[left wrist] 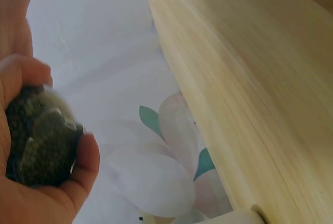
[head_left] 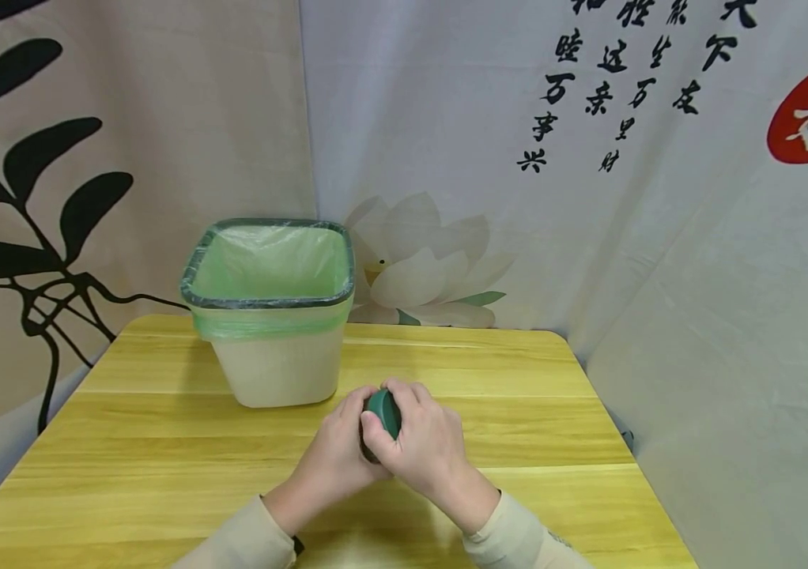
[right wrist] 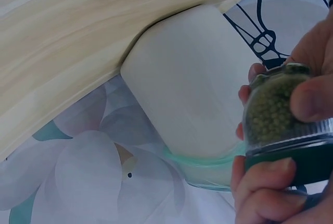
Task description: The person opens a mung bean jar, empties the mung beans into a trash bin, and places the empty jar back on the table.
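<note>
Both hands hold a small clear jar (right wrist: 273, 110) above the table. It is filled with small round greenish grains and has a dark green lid (head_left: 386, 411). My left hand (head_left: 338, 449) curls round the jar's body, as the left wrist view also shows. From the other side, my right hand (head_left: 427, 439) grips the lid, thumb on one side and fingers on the other. In the head view the lid faces up and to the right, and the hands cover most of the jar. Whether the lid sits fully tight, I cannot tell.
A pale bin (head_left: 279, 371) with a green plastic liner and a dark rim stands at the back left of the wooden table (head_left: 518, 411). Behind it hangs a printed curtain (head_left: 439, 103) with a lotus, leaves and dark writing.
</note>
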Available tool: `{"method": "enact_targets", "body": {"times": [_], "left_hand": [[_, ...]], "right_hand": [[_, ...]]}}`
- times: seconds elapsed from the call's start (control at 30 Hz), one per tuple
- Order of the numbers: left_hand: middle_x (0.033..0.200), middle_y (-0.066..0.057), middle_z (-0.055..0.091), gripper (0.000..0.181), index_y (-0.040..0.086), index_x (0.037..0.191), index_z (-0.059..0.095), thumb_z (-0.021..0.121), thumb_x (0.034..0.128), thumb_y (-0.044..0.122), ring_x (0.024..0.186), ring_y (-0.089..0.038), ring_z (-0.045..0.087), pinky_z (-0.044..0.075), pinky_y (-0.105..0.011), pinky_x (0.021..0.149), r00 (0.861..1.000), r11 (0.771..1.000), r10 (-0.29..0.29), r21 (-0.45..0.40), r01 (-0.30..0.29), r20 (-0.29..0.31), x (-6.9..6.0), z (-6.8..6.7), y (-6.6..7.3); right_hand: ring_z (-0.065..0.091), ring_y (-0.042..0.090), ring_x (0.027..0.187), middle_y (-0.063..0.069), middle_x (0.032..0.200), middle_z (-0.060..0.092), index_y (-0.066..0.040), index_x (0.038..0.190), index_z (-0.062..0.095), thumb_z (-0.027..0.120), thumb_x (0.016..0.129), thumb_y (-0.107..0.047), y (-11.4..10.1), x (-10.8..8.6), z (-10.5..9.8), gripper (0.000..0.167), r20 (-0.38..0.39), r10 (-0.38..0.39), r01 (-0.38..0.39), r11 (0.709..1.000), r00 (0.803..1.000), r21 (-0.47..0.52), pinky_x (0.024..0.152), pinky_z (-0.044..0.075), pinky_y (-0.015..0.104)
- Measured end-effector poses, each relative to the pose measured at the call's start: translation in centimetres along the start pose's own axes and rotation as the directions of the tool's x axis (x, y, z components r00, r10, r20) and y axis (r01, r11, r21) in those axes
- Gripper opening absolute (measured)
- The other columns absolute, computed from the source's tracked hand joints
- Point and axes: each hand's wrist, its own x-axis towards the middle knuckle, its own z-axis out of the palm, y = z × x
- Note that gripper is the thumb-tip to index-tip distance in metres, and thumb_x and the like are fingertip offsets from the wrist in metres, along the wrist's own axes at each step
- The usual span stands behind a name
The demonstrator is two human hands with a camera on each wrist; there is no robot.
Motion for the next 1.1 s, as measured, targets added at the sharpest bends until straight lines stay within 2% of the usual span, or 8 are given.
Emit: {"method": "enact_targets", "body": {"times": [0.1,0.2,0.43,0.57,0.73,0.83,1.0,1.1], "left_hand": [[0.124,-0.012,0.069,0.087,-0.002,0.14,0.054,0.098,0.0669,0.014,0.104,-0.025,0.071,0.064,-0.036,0.087,0.999,0.999,-0.014,-0.045,0.016,0.039,0.0,-0.3,-0.2],[0.123,-0.011,0.07,0.087,-0.001,0.14,0.054,0.098,0.0672,0.014,0.104,-0.023,0.071,0.064,-0.034,0.087,0.998,0.998,-0.017,-0.06,0.02,0.055,0.0,-0.3,-0.4],[0.126,-0.012,0.069,0.087,0.0,0.14,0.054,0.098,0.066,0.014,0.106,-0.024,0.071,0.064,-0.036,0.089,0.998,0.998,-0.032,-0.055,0.035,0.049,-0.1,-0.2,-0.6],[0.128,-0.011,0.068,0.088,0.0,0.141,0.054,0.098,0.0661,0.014,0.107,-0.024,0.07,0.064,-0.037,0.089,0.997,0.996,-0.052,-0.065,0.055,0.048,-0.2,-0.2,-0.7],[0.131,-0.009,0.066,0.088,0.002,0.143,0.053,0.098,0.0679,0.016,0.11,-0.023,0.068,0.063,-0.038,0.092,0.992,0.991,-0.101,-0.078,0.106,0.07,-0.4,-0.3,-0.7],[0.132,-0.008,0.066,0.089,0.003,0.143,0.053,0.099,0.0689,0.017,0.112,-0.022,0.068,0.063,-0.039,0.092,0.992,0.991,-0.106,-0.075,0.111,0.07,-0.4,-0.3,-0.9],[0.129,-0.011,0.066,0.088,0.002,0.141,0.053,0.099,0.0669,0.014,0.107,-0.022,0.069,0.064,-0.04,0.089,1.0,0.999,-0.022,-0.027,0.022,0.011,-0.5,-0.2,-1.3],[0.126,-0.012,0.066,0.089,0.002,0.139,0.053,0.099,0.0636,0.011,0.104,-0.022,0.068,0.064,-0.041,0.087,0.999,0.999,0.032,0.042,-0.03,-0.043,-0.5,0.0,-1.4]], "right_hand": [[0.072,0.017,0.068,0.008,0.097,0.077,-0.013,0.115,0.073,0.064,0.092,-0.045,0.2,-0.1,0.1,0.04,-0.027,-0.065,0.064,0.998,0.998,-0.027,0.049,0.054,0.029],[0.072,0.016,0.066,0.008,0.097,0.077,-0.013,0.116,0.073,0.064,0.092,-0.045,0.3,-0.2,0.2,0.041,-0.036,-0.095,0.094,0.995,0.995,-0.033,0.049,0.055,0.029],[0.07,0.016,0.064,0.007,0.098,0.076,-0.013,0.116,0.072,0.064,0.092,-0.046,0.3,-0.3,0.3,0.042,-0.04,-0.105,0.103,0.994,0.994,-0.045,0.048,0.054,0.028],[0.07,0.017,0.064,0.007,0.101,0.076,-0.013,0.12,0.071,0.064,0.093,-0.047,0.1,-0.3,0.2,0.044,-0.008,-0.086,0.086,0.995,0.996,-0.043,0.049,0.054,0.029],[0.071,0.019,0.069,0.008,0.111,0.075,-0.013,0.131,0.068,0.062,0.098,-0.052,-0.2,-0.4,-0.2,0.051,0.107,-0.01,0.01,1.0,0.994,-0.007,0.053,0.053,0.028],[0.073,0.022,0.078,0.008,0.12,0.074,-0.014,0.14,0.064,0.059,0.102,-0.059,-0.4,-0.4,-0.7,0.059,0.207,0.062,-0.069,0.997,0.976,0.027,0.059,0.055,0.031],[0.075,0.027,0.105,0.01,0.141,0.069,-0.013,0.152,0.056,0.057,0.101,-0.069,-0.2,-0.2,-1.3,0.075,0.349,0.159,-0.203,0.975,0.923,0.094,0.076,0.061,0.042],[0.073,0.03,0.117,0.013,0.148,0.065,-0.011,0.154,0.053,0.057,0.102,-0.069,-0.1,-0.1,-1.4,0.078,0.368,0.188,-0.25,0.96,0.911,0.128,0.084,0.062,0.046]]}}
